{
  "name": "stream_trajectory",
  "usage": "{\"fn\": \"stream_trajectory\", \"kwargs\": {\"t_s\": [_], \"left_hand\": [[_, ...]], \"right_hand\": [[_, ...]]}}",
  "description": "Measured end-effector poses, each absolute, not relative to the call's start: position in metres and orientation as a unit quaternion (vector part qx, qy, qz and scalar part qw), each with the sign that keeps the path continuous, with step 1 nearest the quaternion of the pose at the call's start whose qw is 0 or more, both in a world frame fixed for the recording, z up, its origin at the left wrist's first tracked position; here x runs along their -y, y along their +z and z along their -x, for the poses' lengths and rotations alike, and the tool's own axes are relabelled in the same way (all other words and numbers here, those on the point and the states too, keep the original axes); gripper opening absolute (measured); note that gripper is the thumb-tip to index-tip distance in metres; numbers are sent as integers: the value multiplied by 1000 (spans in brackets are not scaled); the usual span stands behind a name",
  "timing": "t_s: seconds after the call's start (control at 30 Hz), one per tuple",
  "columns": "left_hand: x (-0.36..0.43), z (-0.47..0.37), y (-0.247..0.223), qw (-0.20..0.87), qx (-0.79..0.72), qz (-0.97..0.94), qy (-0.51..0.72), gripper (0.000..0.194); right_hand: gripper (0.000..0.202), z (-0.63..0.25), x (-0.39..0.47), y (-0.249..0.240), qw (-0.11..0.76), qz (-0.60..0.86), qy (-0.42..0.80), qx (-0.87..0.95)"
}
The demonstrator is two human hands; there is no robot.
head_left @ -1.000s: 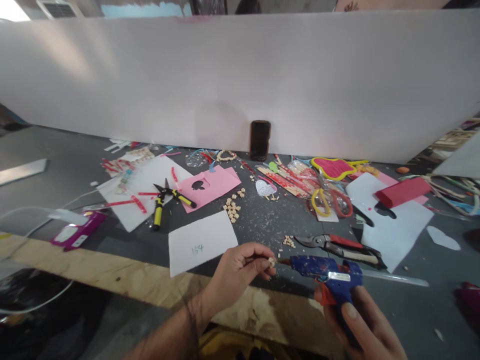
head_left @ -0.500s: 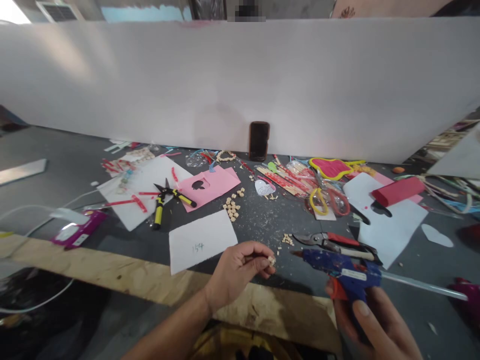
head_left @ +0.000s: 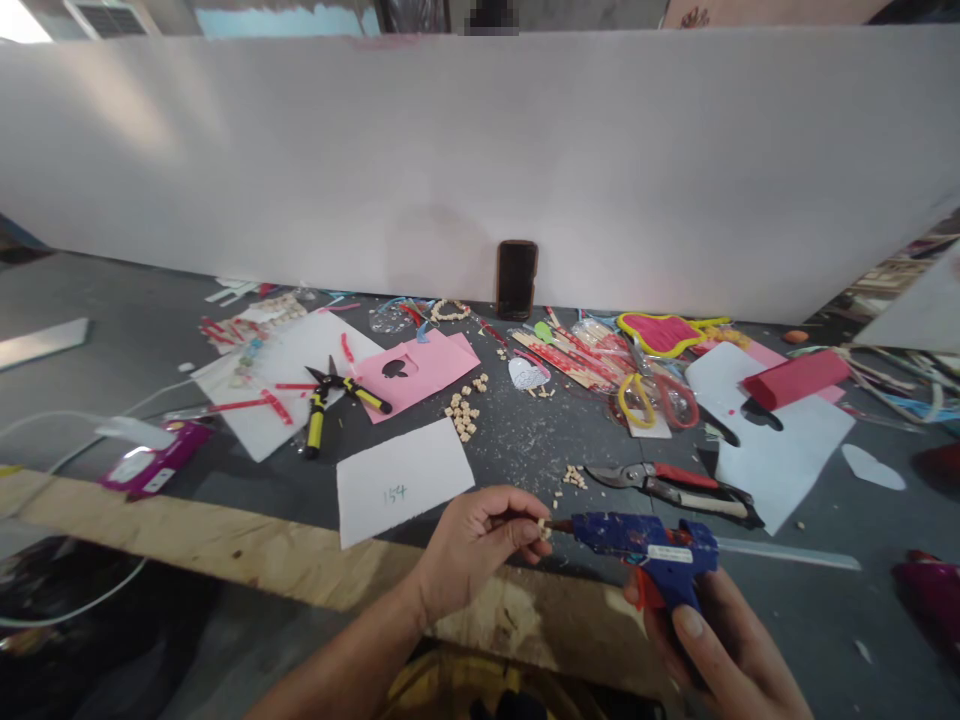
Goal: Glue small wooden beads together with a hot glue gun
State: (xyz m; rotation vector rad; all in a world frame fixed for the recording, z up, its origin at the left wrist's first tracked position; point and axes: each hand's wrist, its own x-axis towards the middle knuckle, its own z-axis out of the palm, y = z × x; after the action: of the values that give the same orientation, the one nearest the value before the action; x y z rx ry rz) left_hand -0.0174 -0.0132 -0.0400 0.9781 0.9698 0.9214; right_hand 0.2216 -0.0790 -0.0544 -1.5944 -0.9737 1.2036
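Observation:
Between the thumb and fingertips of my left hand (head_left: 480,540) is a small pale wooden piece (head_left: 544,530), partly hidden by the fingers. My right hand (head_left: 712,630) is wrapped round the handle of a blue glue gun (head_left: 645,545), its fingers by the orange trigger. The nozzle points left and meets, or nearly meets, the wooden piece. A clear glue stick (head_left: 787,553) juts from the gun's back. Just beyond the hands lie a little heap of short wooden bits (head_left: 575,477) and red-handled pruning shears (head_left: 667,485). Several small wooden clusters (head_left: 463,415) rest farther left.
A white card (head_left: 405,483) marked in green lies left of my hand, with pink paper (head_left: 420,370) and yellow-black pliers (head_left: 319,410) behind. Yellow-handled scissors (head_left: 637,400) lie farther right. A phone (head_left: 517,280) leans on the white board (head_left: 300,160). A purple power strip (head_left: 156,460) stands left.
My right hand has brought the glue gun left and slightly down, so its nozzle is at the wooden piece. My left hand has stayed almost still.

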Motion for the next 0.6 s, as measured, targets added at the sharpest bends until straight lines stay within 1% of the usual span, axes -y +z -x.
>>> {"fn": "stream_trajectory", "kwargs": {"t_s": [0.13, 0.23, 0.33, 0.6], "left_hand": [[14, 18, -41, 675, -430, -442, 405, 15], [15, 19, -41, 673, -430, -446, 404, 14], [15, 19, -40, 672, -430, -447, 404, 14], [15, 20, -40, 667, -430, -455, 403, 13]], "right_hand": [[47, -217, 80, -52, 467, 659, 445, 386], [42, -220, 79, -54, 456, 650, 455, 403], [42, -222, 77, -54, 448, 639, 467, 416], [44, -217, 75, -51, 464, 629, 453, 429]]}}
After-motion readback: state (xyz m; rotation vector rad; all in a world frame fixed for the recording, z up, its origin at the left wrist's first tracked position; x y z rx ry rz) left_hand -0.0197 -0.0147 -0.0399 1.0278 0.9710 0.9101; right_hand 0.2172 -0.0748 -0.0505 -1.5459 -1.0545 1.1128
